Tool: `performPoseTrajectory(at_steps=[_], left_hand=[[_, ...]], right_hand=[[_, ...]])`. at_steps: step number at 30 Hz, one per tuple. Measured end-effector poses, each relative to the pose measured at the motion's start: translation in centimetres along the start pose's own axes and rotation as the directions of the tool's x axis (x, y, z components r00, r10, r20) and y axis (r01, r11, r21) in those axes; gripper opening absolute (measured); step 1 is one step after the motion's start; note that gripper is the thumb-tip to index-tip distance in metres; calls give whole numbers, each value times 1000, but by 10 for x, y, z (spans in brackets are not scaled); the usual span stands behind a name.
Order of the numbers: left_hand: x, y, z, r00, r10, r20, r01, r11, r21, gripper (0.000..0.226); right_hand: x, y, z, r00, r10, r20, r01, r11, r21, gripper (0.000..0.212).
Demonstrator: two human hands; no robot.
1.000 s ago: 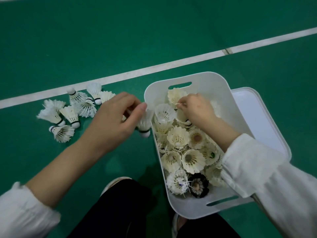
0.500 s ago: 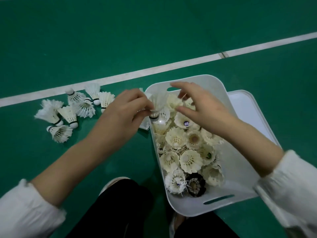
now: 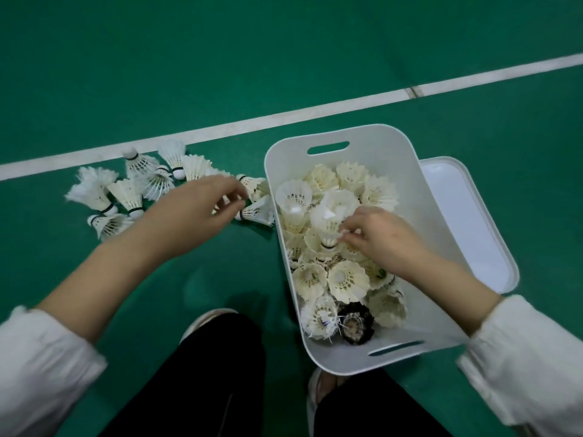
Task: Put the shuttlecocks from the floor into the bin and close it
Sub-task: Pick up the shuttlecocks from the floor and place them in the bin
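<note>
Lid half hidden behind bin

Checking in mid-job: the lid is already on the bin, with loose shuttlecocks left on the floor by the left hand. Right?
Not quite. The head view shows the bin open and part-filled; its lid lies on the floor, partly under the bin's right side. The rest holds: loose shuttlecocks remain on the floor by the left hand.

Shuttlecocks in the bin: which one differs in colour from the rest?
The black shuttlecock at the bin's near end, beside the handle slot; all others are white or cream.
</note>
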State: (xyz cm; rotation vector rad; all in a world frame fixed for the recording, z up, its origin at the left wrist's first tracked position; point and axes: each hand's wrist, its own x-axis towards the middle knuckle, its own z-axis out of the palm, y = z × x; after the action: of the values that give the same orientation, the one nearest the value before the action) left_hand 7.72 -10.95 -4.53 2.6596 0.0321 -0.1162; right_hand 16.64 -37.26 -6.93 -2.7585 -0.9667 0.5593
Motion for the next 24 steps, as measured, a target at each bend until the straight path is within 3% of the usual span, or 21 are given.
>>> performPoseTrajectory(at_steps=[4, 9, 12, 16, 20, 24], left_hand=[[-5, -9, 16, 985, -25, 172, 18, 999, 42, 15], [-9, -20, 30, 976, -48, 214, 39, 998, 48, 13], [-19, -34, 31, 974, -88, 211, 80, 996, 45, 14], [-41, -70, 30, 943, -240, 230, 227, 971, 79, 18], [-63, -131, 27, 902, -415, 115, 405, 909, 101, 20], [-71, -182, 29, 813, -581, -30, 581, 809, 91, 37]], right_hand=[[6, -11, 22, 993, -22, 113, 33, 995, -96, 25], [5, -23, 6, 975, -11, 221, 59, 975, -214, 35], [-3, -43, -24, 984, -32, 177, 80, 959, -273, 41], [7, -102, -49, 966, -255, 33, 257, 956, -139, 30], [46, -161, -21, 905, -417, 84, 424, 897, -122, 28], [93, -204, 24, 902, -407, 143, 422, 902, -94, 28]])
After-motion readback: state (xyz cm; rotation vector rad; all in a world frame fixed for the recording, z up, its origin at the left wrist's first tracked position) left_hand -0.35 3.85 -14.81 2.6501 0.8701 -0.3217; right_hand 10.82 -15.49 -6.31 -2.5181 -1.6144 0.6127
